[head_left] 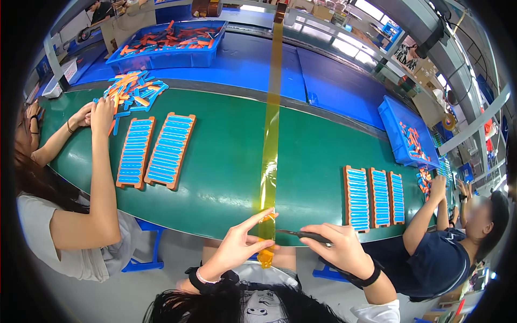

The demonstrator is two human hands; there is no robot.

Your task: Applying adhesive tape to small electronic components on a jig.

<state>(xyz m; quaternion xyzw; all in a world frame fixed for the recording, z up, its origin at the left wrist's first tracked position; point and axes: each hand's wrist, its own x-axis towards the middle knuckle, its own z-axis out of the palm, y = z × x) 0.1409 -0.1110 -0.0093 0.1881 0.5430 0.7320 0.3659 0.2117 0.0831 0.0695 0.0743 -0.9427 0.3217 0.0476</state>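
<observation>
A long strip of see-through yellow tape (272, 140) runs down across the green table from a roll (280, 13) at the far side. My left hand (242, 239) grips the strip near the table's front edge, its fingers partly behind it. Below that hand, the crumpled tape end hangs past the edge. In my closed right hand (339, 245) is a black-handled knife (315, 237); its thin blade points left and reaches the tape's right edge. Whether the blade touches the tape, I cannot tell.
Orange trays with blue strips stand left (134, 153) and right (356, 199) on the green table (226, 156). Blue bins (161, 62) (406, 132) hold orange and blue pieces. A loose pile (134, 89) lies far left. Co-workers sit at left (81, 231) and right (441, 253).
</observation>
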